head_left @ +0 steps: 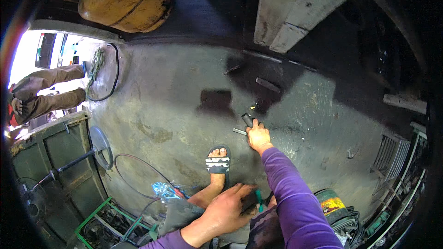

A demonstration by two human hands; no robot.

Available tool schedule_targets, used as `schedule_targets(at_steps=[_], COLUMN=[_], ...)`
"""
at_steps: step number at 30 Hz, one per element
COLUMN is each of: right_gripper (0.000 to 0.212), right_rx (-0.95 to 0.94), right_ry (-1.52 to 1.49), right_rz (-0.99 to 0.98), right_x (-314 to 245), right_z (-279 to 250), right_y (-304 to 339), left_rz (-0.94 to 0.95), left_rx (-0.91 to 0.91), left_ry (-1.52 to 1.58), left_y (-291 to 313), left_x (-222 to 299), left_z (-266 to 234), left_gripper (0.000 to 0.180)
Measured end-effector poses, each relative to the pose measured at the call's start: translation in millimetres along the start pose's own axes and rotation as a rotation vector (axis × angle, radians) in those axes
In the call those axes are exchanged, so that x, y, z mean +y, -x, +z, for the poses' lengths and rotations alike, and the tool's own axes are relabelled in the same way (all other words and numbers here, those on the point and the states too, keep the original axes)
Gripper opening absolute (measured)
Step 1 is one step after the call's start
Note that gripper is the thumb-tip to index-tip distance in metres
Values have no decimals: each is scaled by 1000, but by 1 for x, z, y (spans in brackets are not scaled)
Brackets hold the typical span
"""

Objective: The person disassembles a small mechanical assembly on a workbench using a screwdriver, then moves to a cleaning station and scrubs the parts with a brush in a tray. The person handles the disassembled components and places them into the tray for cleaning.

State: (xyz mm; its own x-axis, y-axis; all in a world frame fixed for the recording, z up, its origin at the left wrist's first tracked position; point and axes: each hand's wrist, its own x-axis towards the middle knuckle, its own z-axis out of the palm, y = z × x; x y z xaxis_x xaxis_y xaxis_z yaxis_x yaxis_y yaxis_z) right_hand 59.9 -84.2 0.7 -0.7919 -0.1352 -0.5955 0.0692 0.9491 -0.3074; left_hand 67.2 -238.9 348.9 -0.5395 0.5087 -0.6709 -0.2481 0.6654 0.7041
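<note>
My right hand (259, 137), in a purple sleeve, reaches down to the floor with its fingers closed on a short dark cylinder (248, 120). What the cylinder is I cannot tell. Close beside it lies a small silver metal bar (240, 131). Nearer to me, my left hand (227, 213) is held low over my lap with its fingers curled. Its fingertips meet at a narrow green thing (259, 199), mostly hidden and too small to name. My foot in a dark sandal (218, 159) with pale worn straps stands between the two hands.
Metal pieces (267, 85) lie on the shadowed floor ahead. A grey beam (295, 23) and a rusty yellow tank (127, 2) stand beyond. At left are a round-plated stand (100, 147), a hose (134, 157) and a person's legs (50, 87); at right, coiled cable (344, 226) and a slatted rack (391, 154).
</note>
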Motion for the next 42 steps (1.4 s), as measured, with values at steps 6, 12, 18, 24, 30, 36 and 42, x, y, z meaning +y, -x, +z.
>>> schedule_targets(at_steps=[6,12,18,24,30,36,42], right_gripper=[39,47,59,58,61,51,57], right_rx=[325,255,293,222,111,353,556], right_ry=[-50,-15,-155,-634,-547,-227,-603], right_rz=[-45,178,288,405,590,977,1611], right_x=[7,77,61,13,28,50,151], right_z=[-79,-131,-98,-85,-103,-140,-48], right_y=[-45,-108,-114,-23,256,563,703], left_rz=[24,-12,-26,-148,-252,-172,-92], left_rx=[17,51,75,-20,-216,-272,-218], left_ry=[-87,-77,-86,-181,-399,-455,-452], left_y=[0,2,0,3,10,14,8], left_x=[-30,-42,-41,-50,-66,-59,-50], left_z=[-26,-45,-49,-3,83,126,134], left_gripper=[51,51,53,55,57,57,55])
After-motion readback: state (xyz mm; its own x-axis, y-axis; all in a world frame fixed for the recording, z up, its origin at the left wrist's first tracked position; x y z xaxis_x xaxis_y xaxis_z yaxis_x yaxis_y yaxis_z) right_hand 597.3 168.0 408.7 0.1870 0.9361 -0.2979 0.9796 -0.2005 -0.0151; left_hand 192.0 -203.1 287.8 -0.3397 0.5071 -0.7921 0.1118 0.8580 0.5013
